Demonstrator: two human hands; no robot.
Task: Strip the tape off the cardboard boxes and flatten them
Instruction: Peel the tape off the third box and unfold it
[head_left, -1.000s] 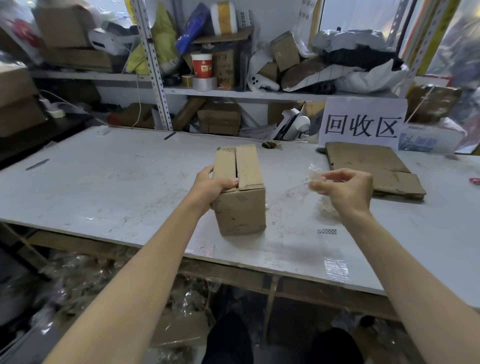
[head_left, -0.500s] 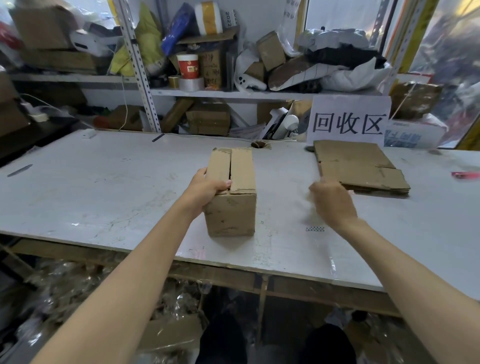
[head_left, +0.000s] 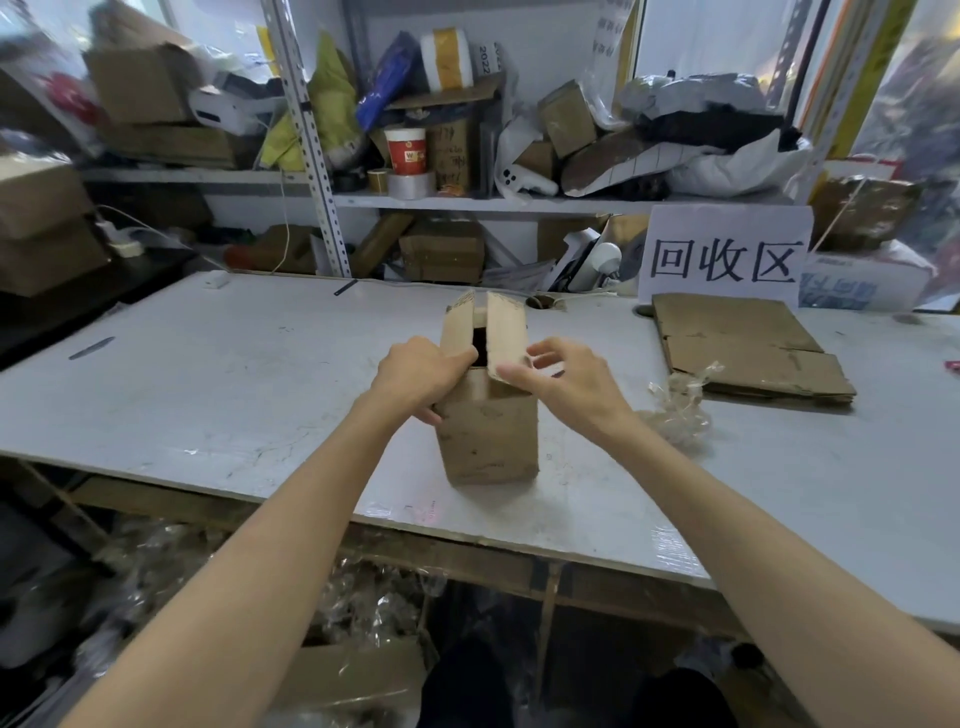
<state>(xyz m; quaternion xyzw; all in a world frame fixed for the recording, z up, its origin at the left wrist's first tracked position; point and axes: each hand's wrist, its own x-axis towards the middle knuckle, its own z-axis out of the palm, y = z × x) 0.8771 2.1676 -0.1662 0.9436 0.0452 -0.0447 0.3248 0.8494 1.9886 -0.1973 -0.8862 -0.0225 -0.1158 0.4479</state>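
two long forearms, bare all the way along, lead to a bare left hand (head_left: 423, 376) and right hand (head_left: 563, 382). below the near edge of the table (head_left: 208, 389), both legs wear dark, almost black trousers (head_left: 467, 686).

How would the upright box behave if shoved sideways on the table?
The box looks taller than wide, so it would probably tip before sliding. Its flaps are open, so the walls likely flex easily.
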